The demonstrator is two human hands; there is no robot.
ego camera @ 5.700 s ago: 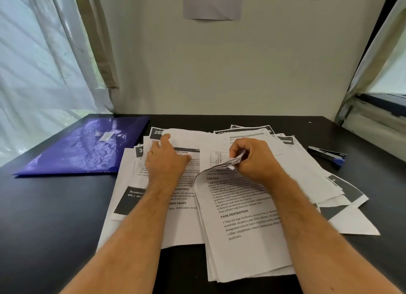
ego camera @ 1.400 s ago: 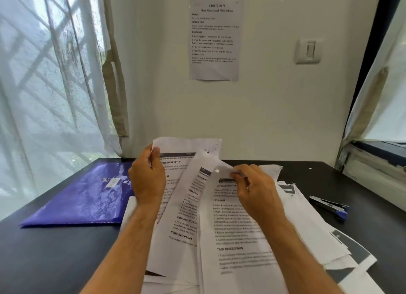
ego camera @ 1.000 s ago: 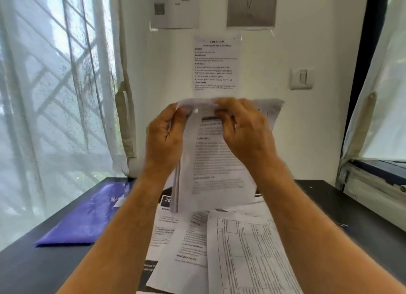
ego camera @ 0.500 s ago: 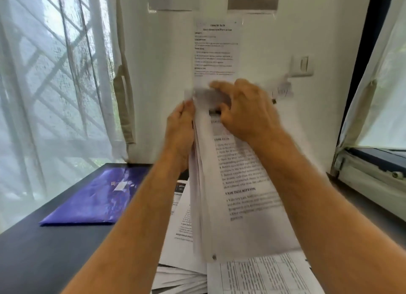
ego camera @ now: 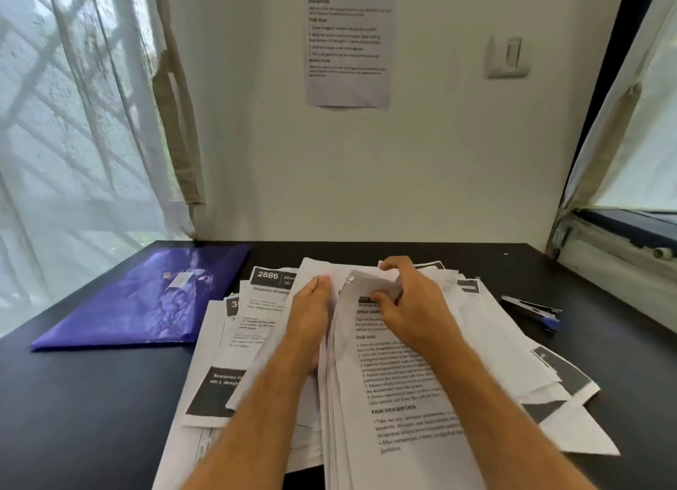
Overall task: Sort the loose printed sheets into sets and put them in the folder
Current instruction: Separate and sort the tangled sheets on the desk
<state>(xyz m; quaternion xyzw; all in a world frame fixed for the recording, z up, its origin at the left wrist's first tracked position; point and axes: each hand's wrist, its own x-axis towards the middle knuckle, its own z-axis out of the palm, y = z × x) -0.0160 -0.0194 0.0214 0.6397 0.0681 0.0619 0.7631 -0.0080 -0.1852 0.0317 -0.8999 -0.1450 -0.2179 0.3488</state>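
Observation:
A thick set of printed sheets [ego camera: 399, 398] lies tilted on the paper heap in the middle of the black table. My right hand [ego camera: 410, 306] pinches the curled top corner of its front sheet. My left hand [ego camera: 311, 317] lies with straight fingers against the set's left edge. More loose printed sheets [ego camera: 256, 317] spread out underneath and to both sides. The purple folder [ego camera: 146, 299] lies closed at the table's left, apart from the paper.
A dark stapler with a blue tip [ego camera: 533, 312] sits on the black table [ego camera: 91, 398] right of the heap. A wall with a taped notice [ego camera: 348, 42] rises behind. Curtained windows flank both sides.
The set that both hands held up in the air has come down onto the heap. My left hand now rests flat against its edge.

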